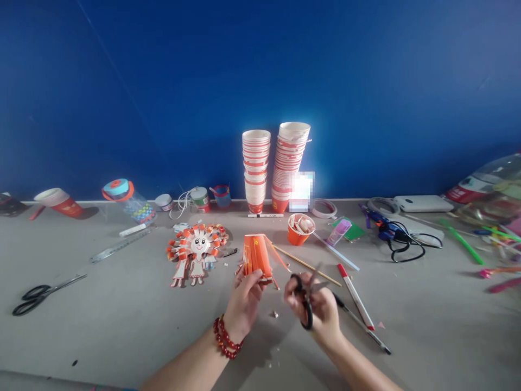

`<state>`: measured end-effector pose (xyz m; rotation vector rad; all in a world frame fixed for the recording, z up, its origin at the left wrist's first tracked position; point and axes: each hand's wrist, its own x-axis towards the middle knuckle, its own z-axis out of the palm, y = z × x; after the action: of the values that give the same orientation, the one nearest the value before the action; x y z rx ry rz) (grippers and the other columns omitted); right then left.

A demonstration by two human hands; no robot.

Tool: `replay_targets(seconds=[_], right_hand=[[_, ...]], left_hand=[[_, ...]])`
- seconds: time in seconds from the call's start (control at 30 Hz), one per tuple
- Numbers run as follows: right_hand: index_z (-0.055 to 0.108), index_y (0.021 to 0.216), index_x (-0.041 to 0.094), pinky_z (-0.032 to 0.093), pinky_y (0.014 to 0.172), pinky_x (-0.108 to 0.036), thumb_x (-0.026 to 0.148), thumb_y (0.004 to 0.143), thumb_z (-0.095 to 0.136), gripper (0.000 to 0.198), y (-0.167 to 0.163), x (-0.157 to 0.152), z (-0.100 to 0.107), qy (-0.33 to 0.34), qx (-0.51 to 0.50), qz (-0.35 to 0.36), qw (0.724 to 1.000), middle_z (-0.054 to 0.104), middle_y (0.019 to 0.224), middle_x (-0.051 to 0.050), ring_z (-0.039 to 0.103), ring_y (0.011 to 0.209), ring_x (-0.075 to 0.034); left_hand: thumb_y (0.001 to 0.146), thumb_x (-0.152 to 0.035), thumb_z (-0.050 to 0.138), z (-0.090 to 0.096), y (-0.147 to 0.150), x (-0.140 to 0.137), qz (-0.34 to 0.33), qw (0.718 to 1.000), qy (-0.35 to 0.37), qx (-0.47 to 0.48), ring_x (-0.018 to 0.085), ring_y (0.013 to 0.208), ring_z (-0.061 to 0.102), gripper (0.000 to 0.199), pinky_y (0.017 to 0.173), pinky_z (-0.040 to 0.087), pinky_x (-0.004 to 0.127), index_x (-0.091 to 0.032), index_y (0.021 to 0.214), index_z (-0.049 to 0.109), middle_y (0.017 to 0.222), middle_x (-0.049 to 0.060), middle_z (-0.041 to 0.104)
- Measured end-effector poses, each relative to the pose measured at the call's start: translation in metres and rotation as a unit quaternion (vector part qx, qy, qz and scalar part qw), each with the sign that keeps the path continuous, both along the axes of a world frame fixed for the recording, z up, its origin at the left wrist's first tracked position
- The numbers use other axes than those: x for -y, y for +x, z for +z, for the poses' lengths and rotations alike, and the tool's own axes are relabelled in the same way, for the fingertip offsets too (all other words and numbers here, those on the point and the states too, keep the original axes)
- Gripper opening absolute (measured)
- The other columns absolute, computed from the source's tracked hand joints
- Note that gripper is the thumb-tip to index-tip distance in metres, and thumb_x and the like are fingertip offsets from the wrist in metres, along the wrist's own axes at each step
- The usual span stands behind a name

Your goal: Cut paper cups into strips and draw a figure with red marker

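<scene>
An orange paper cup [255,252] with a cut strip hanging off its right side is gripped in my left hand [247,296]. The thumb presses on the cup's near end. My right hand [321,309] has its fingers through the black handles of a pair of scissors [310,293]. Their blades are spread and point up, apart from the cup. Left of the cup lies a paper figure [199,250] with a drawn face and curled orange strips around it. Beyond my right hand stands an orange cup of paper scraps [300,231].
Two tall stacks of paper cups [256,168] stand against the blue wall. On the right lie a wooden stick [307,265], a red-and-white marker [355,296], a pen [362,323] and a blue glue gun [386,228]. Other scissors [44,296] and a ruler [120,245] are at left.
</scene>
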<state>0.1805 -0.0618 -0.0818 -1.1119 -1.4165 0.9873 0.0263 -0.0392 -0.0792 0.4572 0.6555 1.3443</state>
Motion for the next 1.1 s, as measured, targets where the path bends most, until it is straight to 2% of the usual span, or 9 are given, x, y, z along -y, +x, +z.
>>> replay_targets(seconds=[0.1,0.2,0.37,0.5,0.6,0.73,0.8,0.87,1.1], right_hand=[[0.059,0.103,0.023,0.047,0.070,-0.031,0.036,0.076,0.074,0.034,0.008,-0.012,0.006,0.046,0.024,-0.106,0.993,0.064,0.098,-0.006,0.055,0.076,-0.020],[0.052,0.119,0.025,0.047,0.085,-0.036,0.028,0.074,0.074,0.050,0.009,-0.020,0.005,0.056,0.099,-0.111,0.987,0.060,0.114,-0.008,0.057,0.091,-0.023],[0.052,0.091,0.022,0.046,0.060,-0.028,0.027,0.072,0.071,0.027,0.006,-0.024,-0.012,-0.015,0.058,-0.136,0.989,0.059,0.078,0.000,0.054,0.062,-0.016],[0.050,0.091,0.022,0.044,0.051,-0.025,0.033,0.071,0.071,0.031,0.008,-0.028,-0.017,-0.063,-0.049,-0.119,0.990,0.054,0.068,0.004,0.052,0.055,-0.014],[0.054,0.092,0.020,0.046,0.052,-0.024,0.032,0.069,0.073,0.032,0.007,-0.030,-0.013,-0.120,-0.156,-0.110,0.974,0.056,0.070,0.004,0.053,0.057,-0.014],[0.057,0.090,0.019,0.046,0.050,-0.023,0.028,0.063,0.077,0.034,0.004,-0.029,-0.006,-0.172,-0.234,-0.100,0.952,0.061,0.076,0.001,0.053,0.059,-0.013],[0.058,0.090,0.018,0.045,0.049,-0.023,0.028,0.062,0.078,0.035,0.001,-0.028,-0.003,-0.184,-0.246,-0.084,0.948,0.061,0.074,0.001,0.052,0.056,-0.012],[0.059,0.091,0.018,0.045,0.049,-0.023,0.027,0.061,0.078,0.037,-0.001,-0.026,-0.002,-0.201,-0.257,-0.071,0.943,0.061,0.070,0.001,0.052,0.053,-0.012],[0.059,0.091,0.018,0.042,0.048,-0.021,0.025,0.060,0.078,0.037,-0.011,-0.015,-0.003,-0.278,-0.278,-0.019,0.919,0.056,0.058,0.006,0.049,0.046,-0.009]], left_hand=[[0.074,-0.023,0.075,0.000,-0.001,0.001,-0.028,0.999,-0.020,0.035,0.016,0.076,0.065,0.015,0.076,0.052,0.032,-0.019,0.088,0.069,0.085,0.002,0.071],[0.077,-0.022,0.073,0.002,-0.002,0.004,-0.074,0.996,-0.029,0.045,0.015,0.074,0.063,0.017,0.073,0.051,0.029,-0.018,0.093,0.068,0.084,0.003,0.069],[0.083,-0.043,0.067,0.007,-0.003,0.006,-0.128,0.991,0.034,0.023,0.017,0.074,0.061,0.030,0.069,0.049,0.029,-0.014,0.093,0.069,0.083,0.007,0.067],[0.084,-0.056,0.059,0.011,-0.004,0.011,-0.171,0.958,0.145,-0.177,0.019,0.071,0.059,0.043,0.068,0.046,0.031,-0.014,0.089,0.070,0.079,0.010,0.066],[0.085,-0.040,0.063,0.010,-0.009,0.017,-0.077,0.903,0.200,-0.373,0.016,0.060,0.051,0.028,0.064,0.042,0.028,-0.019,0.067,0.064,0.063,0.003,0.057],[0.081,-0.025,0.067,0.008,-0.020,0.017,0.147,0.860,0.290,-0.393,0.021,0.075,0.056,0.004,0.075,0.045,0.032,-0.024,0.079,0.064,0.077,0.004,0.060],[0.075,-0.022,0.073,0.010,-0.022,0.011,0.209,0.831,0.307,-0.415,0.027,0.102,0.057,0.033,0.086,0.046,0.037,-0.025,0.106,0.062,0.112,0.010,0.061],[0.071,-0.024,0.077,0.011,-0.021,0.004,0.198,0.814,0.295,-0.460,0.033,0.129,0.043,0.067,0.100,0.041,0.043,-0.025,0.132,0.048,0.143,0.015,0.043],[0.061,-0.036,0.086,0.001,-0.016,-0.008,0.075,0.807,0.332,-0.482,0.040,0.142,0.028,0.105,0.102,0.044,0.048,-0.031,0.147,0.027,0.160,0.016,0.009]])
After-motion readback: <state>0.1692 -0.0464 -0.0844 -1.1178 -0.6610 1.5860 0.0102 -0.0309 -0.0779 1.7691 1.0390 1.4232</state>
